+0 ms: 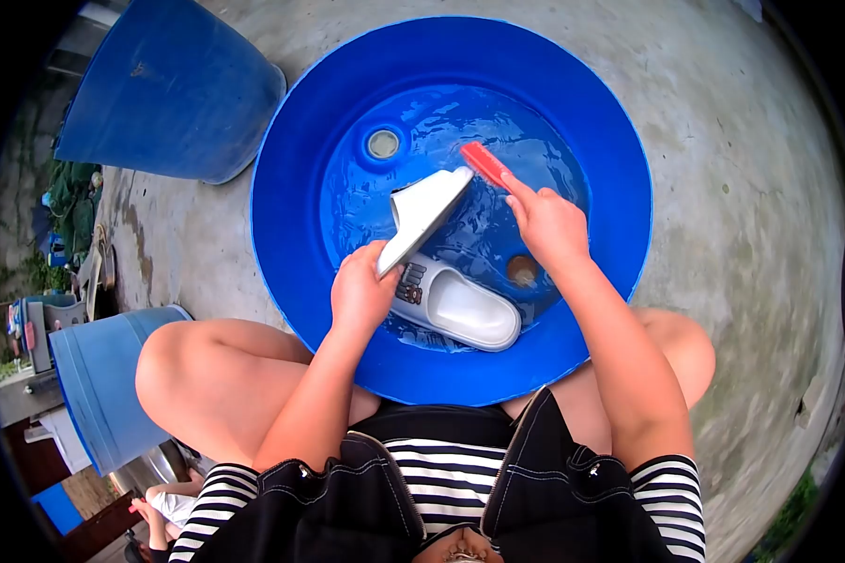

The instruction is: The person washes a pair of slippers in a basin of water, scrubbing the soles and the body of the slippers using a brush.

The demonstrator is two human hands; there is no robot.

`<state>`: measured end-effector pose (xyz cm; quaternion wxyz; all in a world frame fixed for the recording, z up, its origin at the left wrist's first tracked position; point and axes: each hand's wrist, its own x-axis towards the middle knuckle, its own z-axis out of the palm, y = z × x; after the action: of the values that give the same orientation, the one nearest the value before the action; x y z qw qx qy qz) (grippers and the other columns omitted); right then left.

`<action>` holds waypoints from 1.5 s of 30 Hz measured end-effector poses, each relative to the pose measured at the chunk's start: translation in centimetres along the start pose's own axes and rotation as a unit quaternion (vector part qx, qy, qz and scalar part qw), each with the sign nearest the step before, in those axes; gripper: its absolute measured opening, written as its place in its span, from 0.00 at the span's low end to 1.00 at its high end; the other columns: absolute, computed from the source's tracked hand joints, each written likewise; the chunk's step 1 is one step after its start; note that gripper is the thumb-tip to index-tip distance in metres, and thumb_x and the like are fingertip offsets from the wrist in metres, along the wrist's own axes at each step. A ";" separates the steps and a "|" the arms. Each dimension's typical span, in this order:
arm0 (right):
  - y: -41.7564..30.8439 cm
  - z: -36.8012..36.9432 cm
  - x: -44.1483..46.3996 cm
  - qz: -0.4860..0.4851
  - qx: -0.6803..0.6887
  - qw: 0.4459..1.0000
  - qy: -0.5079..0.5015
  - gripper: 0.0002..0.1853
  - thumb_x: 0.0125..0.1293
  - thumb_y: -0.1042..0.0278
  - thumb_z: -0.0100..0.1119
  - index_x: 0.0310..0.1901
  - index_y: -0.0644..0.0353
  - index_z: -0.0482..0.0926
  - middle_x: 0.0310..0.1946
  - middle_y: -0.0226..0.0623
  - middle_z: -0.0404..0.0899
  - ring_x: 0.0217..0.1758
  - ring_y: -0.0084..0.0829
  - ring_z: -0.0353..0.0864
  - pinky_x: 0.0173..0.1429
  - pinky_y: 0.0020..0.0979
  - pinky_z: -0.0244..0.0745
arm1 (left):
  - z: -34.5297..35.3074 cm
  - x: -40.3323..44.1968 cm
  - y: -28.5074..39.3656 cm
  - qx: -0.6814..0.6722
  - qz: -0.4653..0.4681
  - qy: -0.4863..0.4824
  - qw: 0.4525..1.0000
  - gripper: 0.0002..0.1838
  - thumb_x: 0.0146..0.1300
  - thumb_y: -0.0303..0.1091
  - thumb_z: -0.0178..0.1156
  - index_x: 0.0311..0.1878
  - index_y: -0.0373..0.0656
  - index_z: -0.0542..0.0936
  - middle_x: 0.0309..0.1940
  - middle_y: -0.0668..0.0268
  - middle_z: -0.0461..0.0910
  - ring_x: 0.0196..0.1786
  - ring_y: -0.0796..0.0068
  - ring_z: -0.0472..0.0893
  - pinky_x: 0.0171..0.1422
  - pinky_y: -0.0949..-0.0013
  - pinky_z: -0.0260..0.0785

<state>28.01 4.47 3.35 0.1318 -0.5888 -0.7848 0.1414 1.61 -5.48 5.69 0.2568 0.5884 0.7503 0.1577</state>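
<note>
My left hand (361, 289) is closed round the heel end of a white slide sandal (426, 212), which is tilted on its side above the water. A red brush (483, 163) is gripped by its handle in my right hand (552, 225), its head close to the sandal's toe end but apart from it. The brush's bristles are hard to make out. The other slide sandal (469, 308), light grey-white with dark markings on its strap, lies sole down in the shallow water of a round blue tub (610, 122), below my left hand.
Two round fittings, one pale (383, 144) and one brown (522, 270), show in the tub's floor. A large blue barrel (174, 94) stands upper left, a lighter blue bucket (113, 375) lower left. Another person (171, 507) is at the bottom left. Concrete ground (742, 235) surrounds the tub.
</note>
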 end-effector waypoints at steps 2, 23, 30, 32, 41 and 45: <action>0.3 0.4 -0.6 -0.035 0.032 0.999 0.005 0.19 0.76 0.54 0.59 0.66 0.32 0.80 0.28 0.40 0.79 0.28 0.46 0.84 0.34 0.48 0.79 | 0.1 0.0 -0.4 0.012 0.008 0.006 1.000 0.16 0.62 0.32 0.68 0.54 0.44 0.84 0.49 0.54 0.85 0.55 0.48 0.82 0.61 0.51 0.74; -0.9 -0.4 -0.8 0.007 -0.007 1.000 -0.016 0.19 0.76 0.53 0.58 0.66 0.34 0.81 0.29 0.42 0.82 0.30 0.44 0.86 0.33 0.46 0.80 | 0.1 -0.6 0.0 0.033 0.040 0.020 0.998 0.16 0.61 0.32 0.70 0.53 0.45 0.84 0.45 0.55 0.85 0.51 0.47 0.81 0.59 0.50 0.74; -7.0 -0.2 -6.1 -0.173 0.065 0.983 -0.017 0.22 0.72 0.56 0.63 0.68 0.32 0.79 0.25 0.39 0.76 0.23 0.42 0.82 0.28 0.43 0.81 | 0.0 -0.2 -0.3 0.000 -0.058 -0.005 0.998 0.19 0.58 0.33 0.74 0.53 0.43 0.84 0.48 0.51 0.86 0.55 0.47 0.83 0.60 0.53 0.75; -4.7 0.7 -4.1 -0.143 0.043 0.988 0.039 0.22 0.73 0.55 0.63 0.67 0.31 0.80 0.26 0.39 0.77 0.24 0.42 0.83 0.28 0.43 0.81 | -0.2 -0.1 -0.1 -0.009 -0.049 0.007 0.999 0.22 0.57 0.32 0.75 0.54 0.41 0.82 0.47 0.50 0.86 0.55 0.47 0.84 0.60 0.53 0.75; -1.9 0.9 -1.6 -0.047 -0.018 0.998 0.045 0.20 0.75 0.57 0.60 0.66 0.38 0.80 0.27 0.40 0.78 0.26 0.43 0.84 0.30 0.45 0.80 | -0.5 -0.1 -1.0 0.011 -0.070 0.008 0.997 0.22 0.57 0.34 0.76 0.53 0.40 0.81 0.45 0.50 0.86 0.49 0.44 0.86 0.54 0.52 0.78; -6.5 -1.7 -3.0 -0.143 0.087 0.986 0.018 0.25 0.72 0.61 0.66 0.70 0.33 0.78 0.25 0.37 0.72 0.24 0.40 0.79 0.29 0.41 0.77 | -1.9 1.3 2.0 -0.025 -0.099 0.093 0.990 0.18 0.57 0.34 0.77 0.48 0.41 0.82 0.45 0.54 0.86 0.49 0.49 0.86 0.53 0.54 0.77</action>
<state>23.71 0.00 7.21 0.2155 -0.4594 -0.8429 0.1787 1.93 -3.60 8.10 0.2152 0.4871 0.8214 0.2043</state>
